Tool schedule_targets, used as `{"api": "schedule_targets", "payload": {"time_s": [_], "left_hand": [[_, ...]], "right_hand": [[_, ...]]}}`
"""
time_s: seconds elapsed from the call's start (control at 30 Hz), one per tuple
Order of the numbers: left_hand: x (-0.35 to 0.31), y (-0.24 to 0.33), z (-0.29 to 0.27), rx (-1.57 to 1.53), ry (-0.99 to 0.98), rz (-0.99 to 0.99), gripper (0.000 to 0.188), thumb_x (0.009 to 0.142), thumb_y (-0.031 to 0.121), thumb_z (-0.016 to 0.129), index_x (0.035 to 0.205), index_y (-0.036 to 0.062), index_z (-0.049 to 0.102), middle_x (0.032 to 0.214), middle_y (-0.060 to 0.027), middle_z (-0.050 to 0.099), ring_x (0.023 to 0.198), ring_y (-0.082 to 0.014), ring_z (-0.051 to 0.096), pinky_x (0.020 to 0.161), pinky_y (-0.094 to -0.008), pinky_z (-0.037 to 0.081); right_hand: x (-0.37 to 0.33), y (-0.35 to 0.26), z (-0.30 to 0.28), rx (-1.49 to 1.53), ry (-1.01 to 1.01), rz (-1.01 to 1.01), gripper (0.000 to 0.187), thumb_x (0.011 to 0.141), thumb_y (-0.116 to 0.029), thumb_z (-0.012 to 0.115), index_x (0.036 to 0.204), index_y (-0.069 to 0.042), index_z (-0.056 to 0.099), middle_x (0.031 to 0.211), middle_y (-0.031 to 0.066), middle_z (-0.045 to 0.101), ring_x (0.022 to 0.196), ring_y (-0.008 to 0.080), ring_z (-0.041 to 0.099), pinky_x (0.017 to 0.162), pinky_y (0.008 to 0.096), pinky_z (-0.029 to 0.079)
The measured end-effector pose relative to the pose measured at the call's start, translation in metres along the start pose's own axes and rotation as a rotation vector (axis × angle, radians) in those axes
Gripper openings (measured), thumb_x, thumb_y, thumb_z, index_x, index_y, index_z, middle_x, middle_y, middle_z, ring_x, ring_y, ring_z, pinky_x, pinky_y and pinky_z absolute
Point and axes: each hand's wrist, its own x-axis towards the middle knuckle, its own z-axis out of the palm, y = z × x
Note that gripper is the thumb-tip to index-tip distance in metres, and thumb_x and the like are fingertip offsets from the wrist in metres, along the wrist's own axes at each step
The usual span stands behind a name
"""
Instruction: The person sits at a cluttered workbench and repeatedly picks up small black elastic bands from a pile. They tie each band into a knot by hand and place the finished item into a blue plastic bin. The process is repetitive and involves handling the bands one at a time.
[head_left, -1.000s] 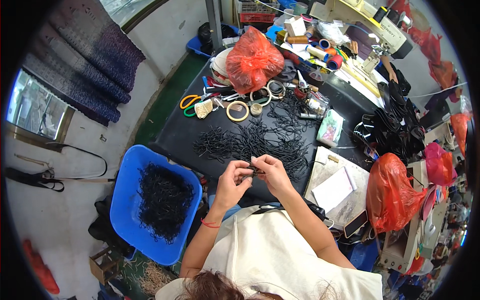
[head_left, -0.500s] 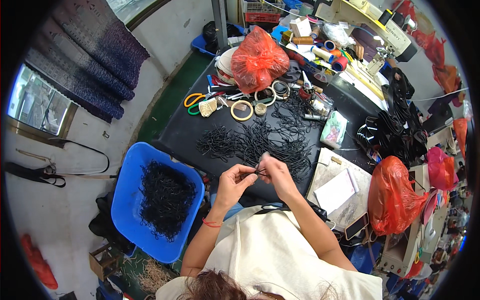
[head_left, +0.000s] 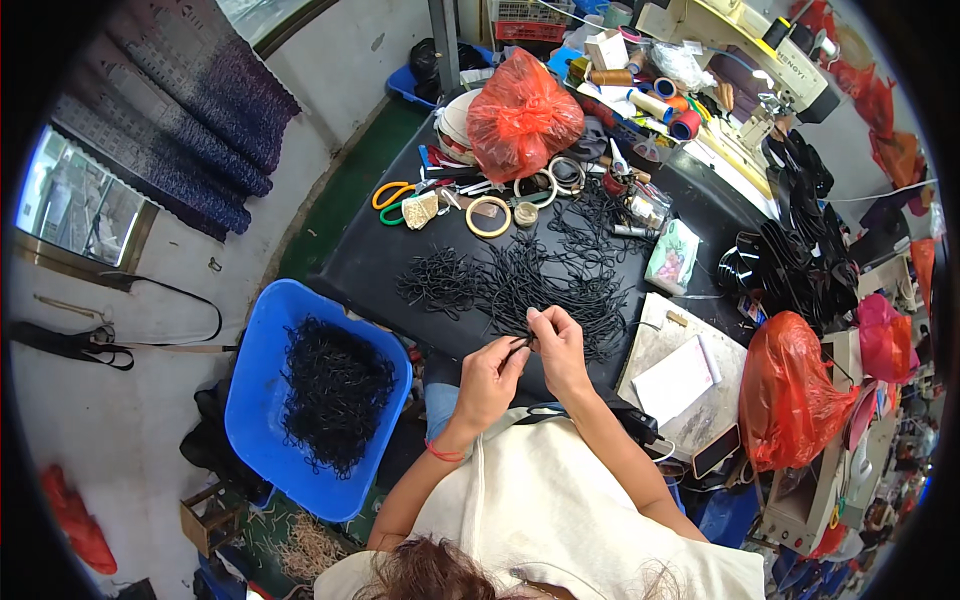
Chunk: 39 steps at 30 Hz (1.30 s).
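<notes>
My left hand (head_left: 490, 375) and my right hand (head_left: 558, 350) meet at the near edge of the black table, fingertips pinched together on a thin black cord (head_left: 523, 342). Most of that cord is hidden behind my fingers. Just beyond my hands spreads a tangled pile of black cords (head_left: 555, 280), with a smaller heap of short black loops (head_left: 438, 281) to its left. At my left, a blue plastic tub (head_left: 255, 400) holds a large mass of black cord loops (head_left: 338, 390).
Orange-handled scissors (head_left: 392, 194), a tape roll (head_left: 488, 217) and a red plastic bag (head_left: 525, 115) lie farther back. On the right are a white-topped board (head_left: 640, 375), a phone (head_left: 715, 452) and another red bag (head_left: 795, 390). A sewing machine (head_left: 760, 60) stands at the far right.
My right hand has turned more upright, and its fingers now pinch close to my left fingertips. My left hand has shifted slightly right and nearer to me. The cord stays between them.
</notes>
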Motion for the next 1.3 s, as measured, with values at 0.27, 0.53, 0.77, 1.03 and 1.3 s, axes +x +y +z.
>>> {"api": "schedule_targets", "payload": {"time_s": [0.27, 0.53, 0.77, 1.03, 1.3], "left_hand": [[0.010, -0.022, 0.001, -0.401, 0.069, -0.259, 0.020, 0.089, 0.019, 0.058, 0.090, -0.0004, 0.061, 0.069, -0.0012, 0.061, 0.062, -0.0051, 0.056, 0.058, -0.0192, 0.047], [0.007, -0.020, -0.008, -0.505, 0.075, -0.298, 0.023, 0.088, 0.022, 0.060, 0.090, -0.0005, 0.062, 0.071, -0.0014, 0.060, 0.062, -0.0039, 0.053, 0.057, -0.0178, 0.044], [0.014, -0.003, 0.001, -0.772, 0.206, -0.355, 0.021, 0.089, 0.021, 0.058, 0.095, 0.0013, 0.061, 0.079, -0.0032, 0.062, 0.070, -0.0064, 0.057, 0.063, -0.0182, 0.045], [0.024, 0.005, -0.029, -0.842, -0.044, -0.348, 0.020, 0.089, 0.018, 0.057, 0.099, 0.0010, 0.062, 0.084, -0.0057, 0.064, 0.074, -0.0098, 0.059, 0.065, -0.0210, 0.046], [0.020, 0.014, -0.032, -0.755, -0.211, -0.339, 0.019, 0.091, 0.016, 0.052, 0.095, 0.0003, 0.062, 0.084, -0.0075, 0.065, 0.076, -0.0123, 0.063, 0.071, -0.0242, 0.051]], "right_hand": [[-0.006, -0.025, 0.006, -0.023, -0.082, 0.067, 0.020, 0.088, -0.021, 0.059, 0.078, -0.004, 0.057, 0.064, -0.0040, 0.050, 0.057, 0.0028, 0.042, 0.051, 0.0181, 0.034], [-0.011, -0.031, -0.002, -0.066, -0.313, 0.032, 0.015, 0.085, -0.014, 0.062, 0.091, -0.001, 0.061, 0.070, -0.0029, 0.054, 0.061, 0.0035, 0.044, 0.054, 0.0189, 0.035], [-0.018, -0.030, 0.004, 0.146, -0.269, 0.122, 0.017, 0.086, -0.015, 0.061, 0.096, -0.001, 0.060, 0.070, -0.0034, 0.054, 0.063, 0.0032, 0.045, 0.056, 0.0175, 0.036], [-0.024, -0.050, 0.008, -0.091, -0.007, -0.191, 0.013, 0.088, -0.014, 0.059, 0.090, -0.001, 0.057, 0.079, -0.0005, 0.057, 0.067, 0.0040, 0.050, 0.062, 0.0181, 0.042], [-0.012, -0.056, 0.017, 0.047, -0.339, 0.022, 0.018, 0.090, -0.020, 0.055, 0.089, -0.002, 0.060, 0.076, -0.0011, 0.056, 0.061, 0.0035, 0.048, 0.055, 0.0186, 0.040]]}}
